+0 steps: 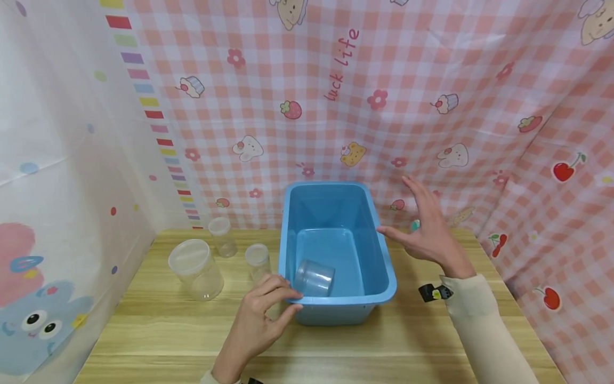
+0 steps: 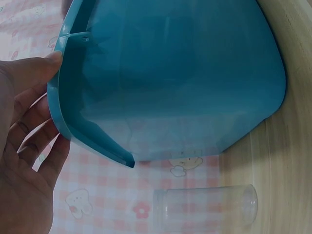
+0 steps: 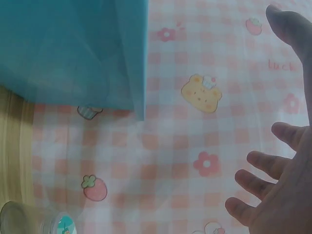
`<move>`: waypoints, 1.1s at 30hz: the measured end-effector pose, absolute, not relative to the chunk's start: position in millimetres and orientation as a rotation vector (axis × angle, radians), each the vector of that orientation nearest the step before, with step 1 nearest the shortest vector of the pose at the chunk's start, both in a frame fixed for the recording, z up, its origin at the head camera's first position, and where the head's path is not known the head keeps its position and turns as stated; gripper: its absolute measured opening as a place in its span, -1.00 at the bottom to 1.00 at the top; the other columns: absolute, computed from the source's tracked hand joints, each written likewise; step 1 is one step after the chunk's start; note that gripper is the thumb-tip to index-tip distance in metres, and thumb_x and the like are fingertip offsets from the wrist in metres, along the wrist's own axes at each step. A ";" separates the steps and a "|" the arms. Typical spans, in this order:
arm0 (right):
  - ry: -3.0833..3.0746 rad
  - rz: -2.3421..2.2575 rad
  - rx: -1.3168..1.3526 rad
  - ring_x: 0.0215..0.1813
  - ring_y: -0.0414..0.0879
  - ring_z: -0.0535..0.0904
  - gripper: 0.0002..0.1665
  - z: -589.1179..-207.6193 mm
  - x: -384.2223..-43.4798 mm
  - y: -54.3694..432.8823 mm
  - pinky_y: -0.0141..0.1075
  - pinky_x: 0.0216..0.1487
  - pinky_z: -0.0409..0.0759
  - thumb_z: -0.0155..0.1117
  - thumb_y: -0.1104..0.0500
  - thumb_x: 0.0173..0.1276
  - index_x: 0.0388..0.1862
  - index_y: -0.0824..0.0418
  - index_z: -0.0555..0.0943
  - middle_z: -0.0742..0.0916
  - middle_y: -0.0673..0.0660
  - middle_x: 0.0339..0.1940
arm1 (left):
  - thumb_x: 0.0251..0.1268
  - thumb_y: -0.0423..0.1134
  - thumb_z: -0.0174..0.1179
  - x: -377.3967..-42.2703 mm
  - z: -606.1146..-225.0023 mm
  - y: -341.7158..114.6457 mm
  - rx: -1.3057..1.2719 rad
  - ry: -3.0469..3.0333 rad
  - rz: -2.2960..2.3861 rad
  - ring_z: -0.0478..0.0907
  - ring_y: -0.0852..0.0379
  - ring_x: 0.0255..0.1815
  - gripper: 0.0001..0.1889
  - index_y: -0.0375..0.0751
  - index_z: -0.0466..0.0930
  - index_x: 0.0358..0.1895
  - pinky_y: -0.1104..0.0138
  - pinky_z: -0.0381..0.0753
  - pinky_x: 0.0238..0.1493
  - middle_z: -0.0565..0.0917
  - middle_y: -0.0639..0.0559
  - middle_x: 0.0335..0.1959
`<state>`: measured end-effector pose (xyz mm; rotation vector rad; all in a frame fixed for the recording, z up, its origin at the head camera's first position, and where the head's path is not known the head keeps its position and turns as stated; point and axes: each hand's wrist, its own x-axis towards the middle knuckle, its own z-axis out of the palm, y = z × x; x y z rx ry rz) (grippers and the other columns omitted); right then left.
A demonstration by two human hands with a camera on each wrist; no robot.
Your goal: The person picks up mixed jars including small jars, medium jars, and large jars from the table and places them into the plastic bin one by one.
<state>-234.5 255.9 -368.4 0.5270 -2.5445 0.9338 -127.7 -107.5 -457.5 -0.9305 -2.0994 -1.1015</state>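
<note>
A blue plastic bin (image 1: 336, 314) stands upright on the table, with one clear plastic jar (image 1: 316, 278) lying on its side inside, toward the near left corner. My left hand (image 1: 261, 309) pinches the bin's rim at that corner, thumb and fingertips on the edge (image 2: 54, 97). To the right of the bin my right hand (image 1: 429, 234) is raised with fingers spread and nothing in them. In the right wrist view this hand (image 3: 278, 180) is apart from the bin's wall (image 3: 73, 53). Close to the left hand stands a small clear jar (image 1: 258, 258) with a whitish lid.
Left of the bin stand a large lidded clear jar (image 1: 196, 269) and a slim clear jar (image 1: 223, 237). Behind the right hand is a jar with a teal-patterned lid (image 3: 66, 225). The wooden table (image 1: 158, 341) meets checked cloth (image 1: 230, 128) at the back and right.
</note>
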 end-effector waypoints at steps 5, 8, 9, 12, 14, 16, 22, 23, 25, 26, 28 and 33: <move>-2.535 0.961 0.474 0.65 0.31 0.05 0.31 -371.2 -235.8 262.5 0.50 0.47 0.10 0.63 -0.09 0.10 0.70 -0.03 0.04 0.18 0.22 0.69 | 0.05 -0.37 0.55 -127.2 -457.8 -107.5 -0.930 -2.104 -1.107 0.58 0.15 -0.04 -0.76 -0.03 0.78 -0.22 0.57 0.51 0.19 0.71 0.18 -0.22; -2.546 0.961 0.431 0.65 0.30 0.06 0.32 -372.4 -237.1 266.8 0.53 0.45 0.11 0.63 -0.09 0.10 0.70 -0.07 0.02 0.19 0.21 0.69 | 0.05 -0.37 0.54 -127.6 -458.1 -107.3 -0.934 -2.097 -1.109 0.58 0.15 -0.05 -0.76 -0.04 0.78 -0.21 0.57 0.51 0.18 0.70 0.17 -0.22; -2.551 0.958 0.412 0.65 0.30 0.06 0.33 -372.8 -237.7 268.2 0.53 0.45 0.11 0.63 -0.09 0.10 0.70 -0.09 0.02 0.19 0.21 0.69 | 0.05 -0.37 0.54 -127.7 -458.1 -107.3 -0.935 -2.094 -1.110 0.58 0.15 -0.05 -0.76 -0.04 0.78 -0.22 0.57 0.51 0.18 0.70 0.17 -0.22; -2.572 0.954 0.360 0.66 0.28 0.05 0.33 -374.7 -239.3 272.7 0.50 0.48 0.10 0.62 -0.12 0.11 0.71 -0.12 0.00 0.19 0.19 0.69 | 0.05 -0.38 0.54 -128.2 -458.4 -107.2 -0.937 -2.084 -1.110 0.58 0.15 -0.06 -0.76 -0.04 0.78 -0.22 0.56 0.52 0.16 0.70 0.17 -0.23; -2.583 0.956 0.334 0.66 0.27 0.04 0.32 -376.6 -240.7 275.7 0.48 0.49 0.10 0.61 -0.13 0.12 0.71 -0.13 -0.01 0.19 0.18 0.70 | 0.05 -0.37 0.55 -128.3 -458.4 -107.3 -0.936 -2.082 -1.112 0.58 0.16 -0.06 -0.76 -0.04 0.78 -0.22 0.56 0.52 0.16 0.71 0.17 -0.23; -2.590 0.966 0.317 0.66 0.28 0.03 0.31 -378.7 -241.6 279.0 0.47 0.50 0.09 0.60 -0.14 0.14 0.71 -0.14 -0.01 0.18 0.18 0.70 | 0.04 -0.38 0.55 -128.1 -458.2 -107.3 -0.933 -2.083 -1.114 0.58 0.15 -0.06 -0.76 -0.04 0.78 -0.22 0.57 0.52 0.16 0.71 0.17 -0.23; -2.587 0.968 0.272 0.60 0.31 0.09 0.32 -384.2 -244.6 287.3 0.46 0.44 0.16 0.60 -0.17 0.13 0.71 -0.11 -0.01 0.23 0.27 0.66 | 0.05 -0.37 0.55 -127.7 -458.2 -107.8 -0.926 -2.085 -1.114 0.58 0.15 -0.05 -0.77 -0.03 0.78 -0.22 0.56 0.52 0.18 0.71 0.18 -0.23; -2.592 0.963 0.259 0.59 0.31 0.10 0.32 -384.9 -245.1 288.5 0.46 0.44 0.17 0.60 -0.18 0.13 0.71 -0.12 -0.01 0.23 0.27 0.66 | 0.05 -0.37 0.55 -127.8 -458.4 -107.8 -0.926 -2.084 -1.113 0.58 0.14 -0.04 -0.77 -0.03 0.78 -0.22 0.56 0.52 0.18 0.71 0.18 -0.23; -2.610 0.954 0.235 0.60 0.31 0.09 0.33 -386.7 -245.9 291.3 0.48 0.43 0.16 0.59 -0.21 0.13 0.71 -0.13 -0.03 0.22 0.27 0.67 | 0.05 -0.37 0.55 -128.0 -458.6 -107.7 -0.926 -2.082 -1.112 0.59 0.14 -0.04 -0.77 -0.04 0.78 -0.22 0.56 0.52 0.19 0.71 0.17 -0.23; -2.624 0.954 0.219 0.62 0.31 0.07 0.34 -387.5 -245.8 292.6 0.49 0.44 0.15 0.59 -0.22 0.13 0.71 -0.15 -0.04 0.20 0.26 0.68 | 0.05 -0.37 0.55 -128.0 -458.8 -107.8 -0.924 -2.084 -1.111 0.59 0.14 -0.04 -0.77 -0.03 0.78 -0.22 0.56 0.52 0.19 0.71 0.17 -0.23; -2.646 0.960 0.191 0.63 0.32 0.05 0.35 -389.8 -245.9 295.4 0.51 0.43 0.15 0.58 -0.25 0.13 0.71 -0.16 -0.06 0.18 0.25 0.69 | 0.05 -0.36 0.55 -127.8 -459.1 -107.9 -0.923 -2.086 -1.111 0.59 0.13 -0.04 -0.77 -0.04 0.78 -0.23 0.56 0.52 0.20 0.71 0.17 -0.23; -2.647 0.990 0.169 0.63 0.34 0.04 0.33 -398.8 -249.1 303.1 0.48 0.44 0.14 0.58 -0.24 0.13 0.71 -0.13 -0.02 0.22 0.27 0.66 | 0.04 -0.37 0.55 -127.4 -459.4 -108.1 -0.922 -2.088 -1.115 0.59 0.13 -0.03 -0.77 -0.04 0.78 -0.23 0.57 0.52 0.20 0.71 0.17 -0.22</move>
